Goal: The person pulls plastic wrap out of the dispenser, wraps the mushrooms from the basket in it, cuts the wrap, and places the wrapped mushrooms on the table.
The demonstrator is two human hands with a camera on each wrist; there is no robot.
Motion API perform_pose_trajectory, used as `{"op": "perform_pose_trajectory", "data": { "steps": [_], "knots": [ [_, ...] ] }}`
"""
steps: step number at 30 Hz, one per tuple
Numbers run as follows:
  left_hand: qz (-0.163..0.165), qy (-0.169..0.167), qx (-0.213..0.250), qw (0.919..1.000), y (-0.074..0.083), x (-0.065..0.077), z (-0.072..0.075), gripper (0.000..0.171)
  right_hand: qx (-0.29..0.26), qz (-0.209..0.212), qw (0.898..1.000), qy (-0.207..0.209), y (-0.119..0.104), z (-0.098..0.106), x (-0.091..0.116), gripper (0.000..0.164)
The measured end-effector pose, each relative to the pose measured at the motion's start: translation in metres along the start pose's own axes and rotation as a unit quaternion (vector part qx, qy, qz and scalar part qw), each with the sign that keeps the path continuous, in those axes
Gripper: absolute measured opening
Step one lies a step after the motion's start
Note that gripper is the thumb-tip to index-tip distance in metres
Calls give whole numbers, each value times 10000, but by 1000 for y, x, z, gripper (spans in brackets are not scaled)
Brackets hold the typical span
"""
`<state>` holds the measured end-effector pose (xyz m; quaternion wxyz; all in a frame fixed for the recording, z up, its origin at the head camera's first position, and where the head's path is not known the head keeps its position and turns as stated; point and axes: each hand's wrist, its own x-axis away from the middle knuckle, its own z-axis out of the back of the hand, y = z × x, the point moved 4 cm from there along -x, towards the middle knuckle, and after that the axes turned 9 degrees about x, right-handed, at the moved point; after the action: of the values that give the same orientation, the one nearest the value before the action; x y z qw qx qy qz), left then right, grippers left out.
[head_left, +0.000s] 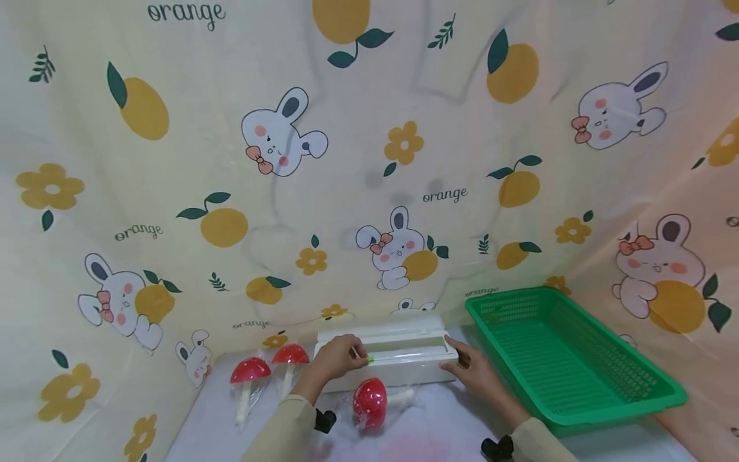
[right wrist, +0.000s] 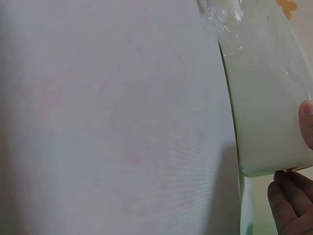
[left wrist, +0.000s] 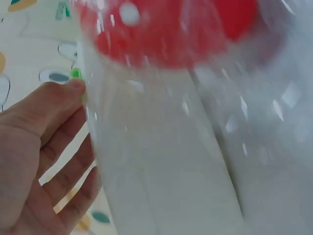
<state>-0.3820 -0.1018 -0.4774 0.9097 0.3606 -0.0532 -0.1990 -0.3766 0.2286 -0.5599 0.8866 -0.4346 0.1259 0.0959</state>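
Observation:
A long white cling film dispenser [head_left: 398, 372] stands at the back of the table with its lid [head_left: 375, 323] raised. My left hand [head_left: 340, 357] is at its front edge, left of the middle, thumb and finger pinching a small green slider [left wrist: 76, 73]. At the right end, my right hand [head_left: 470, 371] grips the dispenser's corner, thumb on the front and fingertips at the end face. Clear film hangs over part of the front in the right wrist view. Before the dispenser lies a red toy mushroom [head_left: 369, 404] with white dots, loosely wrapped in clear film.
Two more red-capped mushrooms [head_left: 250, 370] in clear wrap lie at the left. A green plastic basket [head_left: 612, 423] stands at the right, close to my right forearm. A patterned cloth [head_left: 346, 192] hangs behind the white tabletop [head_left: 202, 430].

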Motion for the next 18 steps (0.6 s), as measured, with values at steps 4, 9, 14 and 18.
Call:
{"op": "perform_pose_trajectory", "data": {
  "steps": [4,9,14,18],
  "knots": [
    [60,21,78,9999,-9,8,10,10,95,-18,9999,76,-2,3,1,74],
    [135,-36,201,9997,-17,17,21,10,66,22,10000,8,-3,1,1,73],
    [321,74,31,9995,-30,26,31,10,-54,77,9999,70,-3,0,2,72],
    [314,253,-145,9991,-38,35,41,12,-3,84,9999,118,-2,0,0,71]
  ]
}}
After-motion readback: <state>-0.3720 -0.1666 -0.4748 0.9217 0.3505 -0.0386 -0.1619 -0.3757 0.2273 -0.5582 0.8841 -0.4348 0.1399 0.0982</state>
